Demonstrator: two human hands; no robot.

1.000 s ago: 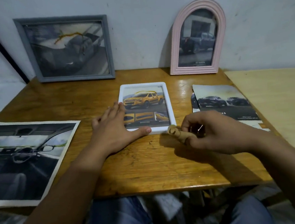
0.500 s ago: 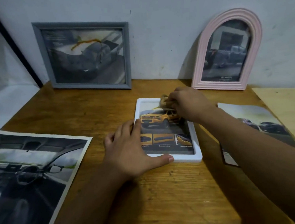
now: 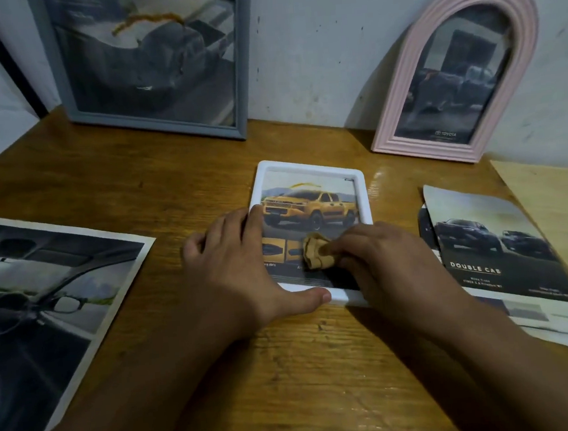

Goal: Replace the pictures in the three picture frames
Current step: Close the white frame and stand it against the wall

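A white picture frame [image 3: 309,169] lies flat mid-table with a yellow pickup picture behind its glass. My left hand [image 3: 232,270] lies flat against its left edge, thumb along the bottom rim. My right hand [image 3: 377,259] grips a crumpled tan cloth [image 3: 316,255] and presses it on the lower part of the glass. A grey frame [image 3: 152,120] and a pink arched frame [image 3: 416,140] lean on the wall at the back, each with a dark car picture inside.
A large loose print of a car interior [image 3: 44,302] lies at the left table edge. Loose dark-car prints marked DOUBLE CAB [image 3: 496,253] lie at the right, beside a pale board [image 3: 560,200]. The wooden table [image 3: 304,366] ends near me.
My right hand carried the cloth from the table's front to the top of the white frame's glass, then down to its lower part. My left hand stayed against the frame.
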